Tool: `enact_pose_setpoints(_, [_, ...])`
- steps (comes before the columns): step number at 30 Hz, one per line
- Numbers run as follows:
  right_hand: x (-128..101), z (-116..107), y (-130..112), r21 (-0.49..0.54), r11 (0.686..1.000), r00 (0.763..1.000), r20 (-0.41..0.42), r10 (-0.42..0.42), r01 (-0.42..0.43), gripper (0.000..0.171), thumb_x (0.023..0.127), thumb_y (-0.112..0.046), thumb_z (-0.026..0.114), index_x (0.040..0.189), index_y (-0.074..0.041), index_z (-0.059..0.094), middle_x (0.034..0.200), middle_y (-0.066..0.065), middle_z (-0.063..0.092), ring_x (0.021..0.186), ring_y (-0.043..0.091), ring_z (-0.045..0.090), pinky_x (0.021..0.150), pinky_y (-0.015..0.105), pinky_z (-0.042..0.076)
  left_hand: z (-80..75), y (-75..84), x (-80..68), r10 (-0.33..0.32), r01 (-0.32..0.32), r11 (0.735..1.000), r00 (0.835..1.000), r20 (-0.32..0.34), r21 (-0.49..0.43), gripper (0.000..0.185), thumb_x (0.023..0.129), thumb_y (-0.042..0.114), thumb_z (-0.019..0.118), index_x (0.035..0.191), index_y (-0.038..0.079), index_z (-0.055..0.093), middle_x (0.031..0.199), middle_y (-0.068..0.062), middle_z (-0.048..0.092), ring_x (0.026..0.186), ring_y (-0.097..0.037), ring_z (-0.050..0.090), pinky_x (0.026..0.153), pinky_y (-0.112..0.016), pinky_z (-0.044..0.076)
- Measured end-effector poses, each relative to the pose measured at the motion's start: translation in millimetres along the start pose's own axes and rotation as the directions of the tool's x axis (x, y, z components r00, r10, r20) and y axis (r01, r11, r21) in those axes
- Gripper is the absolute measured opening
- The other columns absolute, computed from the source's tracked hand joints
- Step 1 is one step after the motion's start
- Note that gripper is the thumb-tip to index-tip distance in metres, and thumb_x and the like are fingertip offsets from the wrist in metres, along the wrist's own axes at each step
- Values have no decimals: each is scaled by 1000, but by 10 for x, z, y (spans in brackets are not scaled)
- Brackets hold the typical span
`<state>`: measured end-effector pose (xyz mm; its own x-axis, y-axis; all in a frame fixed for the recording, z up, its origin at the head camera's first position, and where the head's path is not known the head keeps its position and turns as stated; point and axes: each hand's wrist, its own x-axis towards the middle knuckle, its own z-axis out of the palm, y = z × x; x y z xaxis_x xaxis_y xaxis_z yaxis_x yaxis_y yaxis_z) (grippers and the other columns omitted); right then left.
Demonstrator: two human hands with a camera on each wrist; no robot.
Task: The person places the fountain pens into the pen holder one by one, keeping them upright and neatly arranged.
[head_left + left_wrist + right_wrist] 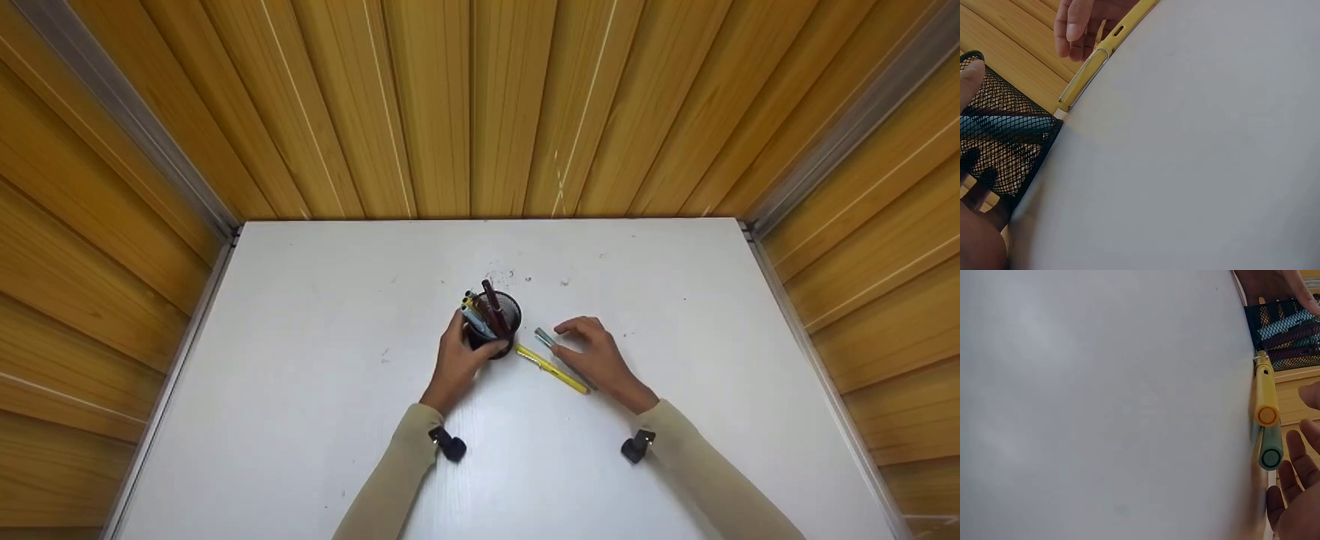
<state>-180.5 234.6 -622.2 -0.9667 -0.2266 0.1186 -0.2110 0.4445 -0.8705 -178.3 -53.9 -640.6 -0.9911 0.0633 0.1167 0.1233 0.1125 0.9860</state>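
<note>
Nearest to us, two beige sleeves (405, 465) came up from the bottom edge of the white table (300, 420), each with a small dark wrist camera mount beside it.

A little farther on, the right hand (600, 358) lay low over the table with its fingers relaxed and spread, gripping nothing. Under its fingers lay a teal pen (545, 337); only the pen's far end showed past the fingertips in the head view, and we could not tell whether they touched it. Just to the left of that hand, a yellow pen (551, 368) lay flat on the table, running diagonally from near the palm toward the cup. In the right wrist view the two pens lay side by side, end on, the yellow pen (1266, 396) next to the teal pen (1270, 450), with the open fingers (1297, 458) just beside them and apart from them.

Farther still, the left hand (461, 352) curled around the near side of the black mesh pen cup (499, 322), holding it upright. Several pens stood in the cup. The yellow pen's tip lay just beside the cup's base.

Beyond the table rose wooden plank walls (480, 105).
</note>
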Motion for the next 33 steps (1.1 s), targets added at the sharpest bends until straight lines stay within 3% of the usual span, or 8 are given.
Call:
enact_pose_setpoints(7, [-18, -22, 69, -38, 999, 1000, -7, 15, -15, 35, 93, -12, 90, 124, -7, 76, 123, 5, 73, 124, 25, 60, 108, 30, 48, 0, -7, -4, 13, -13, 1000, 1000, 1, -11, 89, 88, 29, 96, 161, 14, 48, 154, -8, 61, 151, -27, 53, 129, -43, 40])
enact_pose_setpoints(14, [-32, 1, 114, -106, 994, 999, -12, -33, 31, 30, 93, -10, 90, 121, -8, 77, 121, 4, 73, 123, 25, 58, 109, 28, 48, 11, -6, -22, -2, 2, 999, 1000, 1, -39, 88, 90, 29, 94, 162, 14, 46, 156, -8, 60, 152, -27, 52, 129, -45, 39])
enact_pose_setpoints(22, [-37, 9, 174, -84, 993, 996, -26, -88, 85, 30, 92, -9, 91, 118, -7, 78, 118, 4, 74, 123, 27, 58, 109, 23, 45, 16, 37, -36, -44, 44, 999, 999, -4, -22, 91, 89, 28, 94, 164, 12, 45, 159, -10, 58, 155, -30, 48, 131, -45, 36])
enact_pose_setpoints(27, [-37, 11, 184, -87, 992, 995, -30, -94, 92, 29, 92, -9, 91, 118, -7, 78, 117, 2, 75, 122, 25, 58, 108, 20, 44, 4, 72, -61, -67, 67, 997, 998, 6, -42, 101, 89, 28, 94, 170, 7, 37, 168, -16, 49, 160, -39, 39, 134, -50, 30])
enact_pose_setpoints(33, [-47, 21, 167, -102, 988, 993, -29, -118, 115, 28, 92, -7, 90, 117, -4, 78, 118, 5, 74, 123, 28, 58, 108, 21, 44, 1, 96, -70, -40, 40, 998, 999, -9, -54, 92, 90, 23, 94, 165, 11, 43, 167, -15, 48, 160, -43, 38, 133, -53, 31])
